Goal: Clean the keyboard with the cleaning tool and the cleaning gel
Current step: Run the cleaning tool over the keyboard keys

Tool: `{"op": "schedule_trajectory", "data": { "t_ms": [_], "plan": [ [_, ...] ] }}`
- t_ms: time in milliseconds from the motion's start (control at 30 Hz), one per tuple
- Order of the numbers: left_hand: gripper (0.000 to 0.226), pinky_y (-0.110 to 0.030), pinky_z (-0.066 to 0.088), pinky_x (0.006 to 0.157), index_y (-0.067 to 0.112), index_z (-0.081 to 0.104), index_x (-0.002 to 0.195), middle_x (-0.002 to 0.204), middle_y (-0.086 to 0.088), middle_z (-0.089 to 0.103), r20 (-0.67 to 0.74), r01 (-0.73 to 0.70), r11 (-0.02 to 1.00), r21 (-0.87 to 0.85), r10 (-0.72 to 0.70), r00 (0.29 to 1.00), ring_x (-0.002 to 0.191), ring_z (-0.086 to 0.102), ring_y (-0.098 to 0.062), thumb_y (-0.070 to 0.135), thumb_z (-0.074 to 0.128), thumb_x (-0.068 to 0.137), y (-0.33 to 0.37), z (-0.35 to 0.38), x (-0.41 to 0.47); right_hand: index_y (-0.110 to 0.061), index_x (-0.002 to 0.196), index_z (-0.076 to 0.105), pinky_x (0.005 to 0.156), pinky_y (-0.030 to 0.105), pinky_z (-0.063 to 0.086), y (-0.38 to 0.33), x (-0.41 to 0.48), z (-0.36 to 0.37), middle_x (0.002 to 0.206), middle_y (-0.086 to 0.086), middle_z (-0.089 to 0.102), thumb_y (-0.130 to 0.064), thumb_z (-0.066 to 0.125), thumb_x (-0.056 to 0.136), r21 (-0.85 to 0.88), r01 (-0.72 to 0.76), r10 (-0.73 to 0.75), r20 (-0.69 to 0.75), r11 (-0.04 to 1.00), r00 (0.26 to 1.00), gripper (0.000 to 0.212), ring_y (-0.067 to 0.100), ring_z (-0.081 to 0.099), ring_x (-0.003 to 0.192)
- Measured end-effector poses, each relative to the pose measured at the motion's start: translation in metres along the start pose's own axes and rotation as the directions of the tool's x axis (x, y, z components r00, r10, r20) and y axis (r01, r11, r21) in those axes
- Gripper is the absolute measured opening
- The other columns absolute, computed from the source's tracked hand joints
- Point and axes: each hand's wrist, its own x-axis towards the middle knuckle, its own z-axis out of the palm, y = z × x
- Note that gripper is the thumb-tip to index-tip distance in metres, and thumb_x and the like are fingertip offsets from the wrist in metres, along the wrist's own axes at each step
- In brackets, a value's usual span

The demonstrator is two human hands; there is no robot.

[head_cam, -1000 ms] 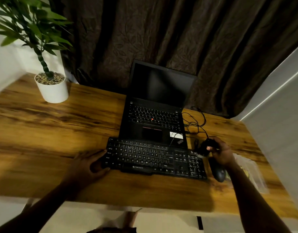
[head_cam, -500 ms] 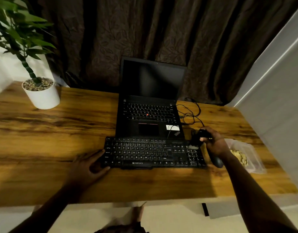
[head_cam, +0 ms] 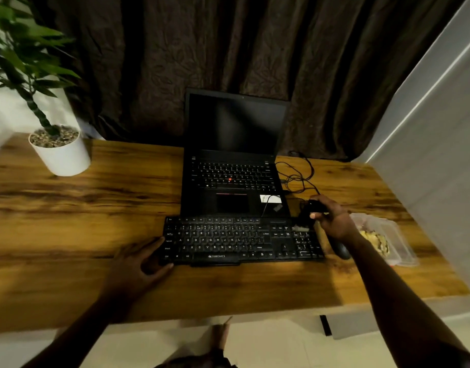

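Observation:
A black keyboard [head_cam: 239, 240] lies on the wooden desk [head_cam: 95, 221] in front of an open laptop. My left hand [head_cam: 138, 264] grips the keyboard's left end, thumb along the front edge. My right hand [head_cam: 333, 221] is closed around a small black cleaning tool [head_cam: 312, 208]. The tool's pale brush tip [head_cam: 300, 228] touches the keys at the keyboard's upper right. To the right of that hand stands a clear plastic container [head_cam: 387, 235] holding a yellowish lump, probably the cleaning gel [head_cam: 374, 240].
The black laptop [head_cam: 233, 166] is open with a dark screen just behind the keyboard. A black mouse [head_cam: 340, 248] lies under my right wrist, with tangled cables [head_cam: 297, 176] behind it. A white potted plant [head_cam: 60, 152] stands far left. A grey wall [head_cam: 427, 128] borders the desk's right side.
The camera has shifted, so the desk sits differently in view. My right hand with the tool stays at the keyboard's upper right, shifting only slightly. My left hand keeps its hold.

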Motion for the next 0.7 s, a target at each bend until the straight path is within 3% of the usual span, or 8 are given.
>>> {"op": "schedule_trajectory", "data": {
  "t_ms": [133,267,400,500,633,700],
  "plan": [
    [0.087,-0.047,0.027,0.113,0.047,0.034,0.143,0.15,0.007,0.044,-0.007,-0.01,1.0,0.0,0.01,1.0,0.136,0.037,-0.026,0.089,0.035,0.068,-0.003,0.002,0.001,-0.021,0.118,0.055,0.068,0.014,0.043,0.014,-0.005,-0.018,0.104,-0.001,0.061,0.004,0.06,0.09,-0.028,-0.137,0.138,0.023,0.99,0.99,0.038,0.023,0.058,0.103],
    [0.084,-0.045,0.025,0.113,0.046,0.035,0.142,0.149,0.005,0.045,-0.025,-0.03,1.0,-0.001,0.03,0.999,0.135,0.039,-0.025,0.087,0.036,0.068,0.002,0.0,0.0,-0.028,0.117,0.056,0.069,0.013,0.051,0.002,-0.005,-0.005,0.109,0.006,0.063,0.0,0.062,0.089,-0.032,-0.075,0.075,-0.005,0.997,0.997,0.04,0.02,0.061,0.1],
    [0.081,-0.043,0.024,0.113,0.048,0.033,0.141,0.15,0.005,0.045,-0.015,-0.036,0.999,-0.004,0.036,0.999,0.136,0.04,-0.023,0.085,0.037,0.069,0.003,-0.002,0.0,-0.041,0.116,0.055,0.074,0.031,0.057,-0.021,-0.001,0.016,0.104,0.005,0.064,-0.036,0.065,0.088,-0.024,0.074,-0.073,0.027,0.997,0.997,0.03,0.023,0.063,0.094],
    [0.084,-0.042,0.024,0.113,0.045,0.038,0.142,0.149,0.005,0.047,-0.025,-0.039,0.999,-0.008,0.039,0.999,0.135,0.041,-0.022,0.085,0.039,0.068,0.0,0.0,0.001,-0.032,0.115,0.057,0.074,0.037,0.06,-0.014,0.0,0.013,0.106,0.005,0.064,-0.012,0.067,0.089,-0.032,0.041,-0.04,0.035,0.999,0.999,0.034,0.026,0.064,0.096],
    [0.087,-0.041,0.023,0.113,0.043,0.039,0.143,0.149,0.006,0.045,-0.031,-0.029,0.999,-0.016,0.029,0.999,0.137,0.038,-0.024,0.085,0.038,0.067,0.005,-0.002,0.0,-0.032,0.113,0.056,0.065,0.012,0.05,0.007,-0.011,-0.011,0.106,0.0,0.062,0.005,0.06,0.089,-0.054,-0.091,0.09,-0.013,0.994,0.996,0.045,0.012,0.061,0.095],
    [0.087,-0.043,0.025,0.113,0.041,0.041,0.143,0.148,0.006,0.046,-0.037,-0.024,1.0,-0.007,0.024,0.999,0.136,0.039,-0.025,0.084,0.038,0.066,0.007,-0.002,-0.001,-0.028,0.117,0.055,0.066,0.014,0.045,0.012,-0.014,-0.017,0.107,0.002,0.061,0.004,0.06,0.089,-0.103,-0.119,0.116,-0.03,0.988,0.993,0.043,0.019,0.06,0.097]
  ]
}}
